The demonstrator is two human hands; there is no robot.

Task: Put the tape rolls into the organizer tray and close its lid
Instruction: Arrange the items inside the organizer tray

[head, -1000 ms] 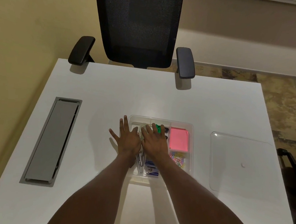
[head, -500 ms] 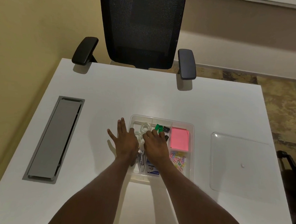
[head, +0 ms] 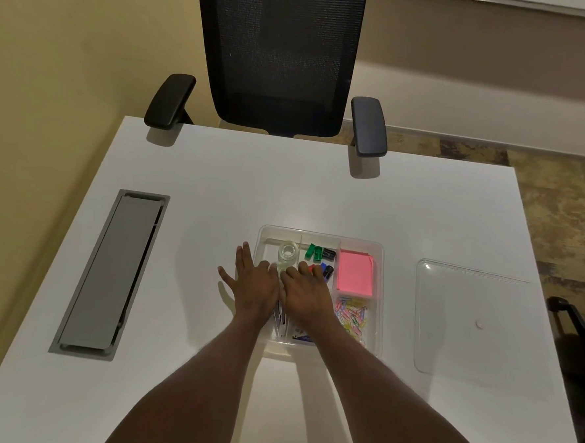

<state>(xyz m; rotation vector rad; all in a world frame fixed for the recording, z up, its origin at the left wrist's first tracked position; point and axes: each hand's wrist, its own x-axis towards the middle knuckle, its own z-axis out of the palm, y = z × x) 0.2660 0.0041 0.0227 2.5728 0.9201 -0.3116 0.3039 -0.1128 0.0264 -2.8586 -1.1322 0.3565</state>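
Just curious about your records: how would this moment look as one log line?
clear tape roll in clear plastic organizer tray | both hands flat over tray | clear lid off, right of tray

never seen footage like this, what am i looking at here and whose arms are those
There is no machine here. A person wears a camera on the head, so you look down along their own bare arms. The left hand and right hand lie flat and open, holding nothing, over the left part of a clear organizer tray on a white table. In the tray: a clear tape roll, binder clips, pink sticky notes, coloured paper clips. Its clear lid lies apart, to the right. An office chair stands opposite.
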